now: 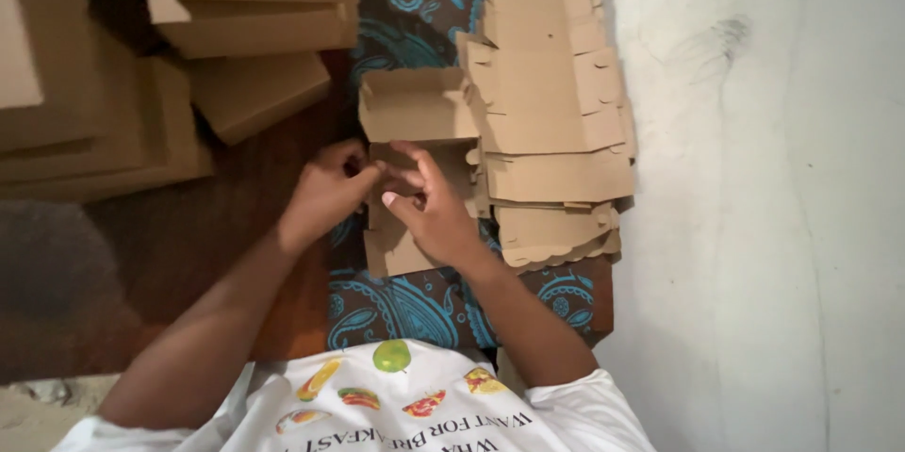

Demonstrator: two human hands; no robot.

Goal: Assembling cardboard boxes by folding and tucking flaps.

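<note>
A flat brown cardboard box blank (415, 113) lies on a brown-and-blue patterned cloth (405, 306) in front of me. My left hand (325, 193) pinches one of its side flaps at the left edge. My right hand (429, 207) rests on the middle of the blank, fingers curled over a folded flap next to the left hand. Both hands meet at the same fold. The lower part of the blank is hidden under my right hand.
A pile of unfolded cardboard blanks (551, 103) lies to the right of my hands. Folded cardboard boxes (255, 18) are stacked at the upper left. A pale floor (764, 179) runs along the right.
</note>
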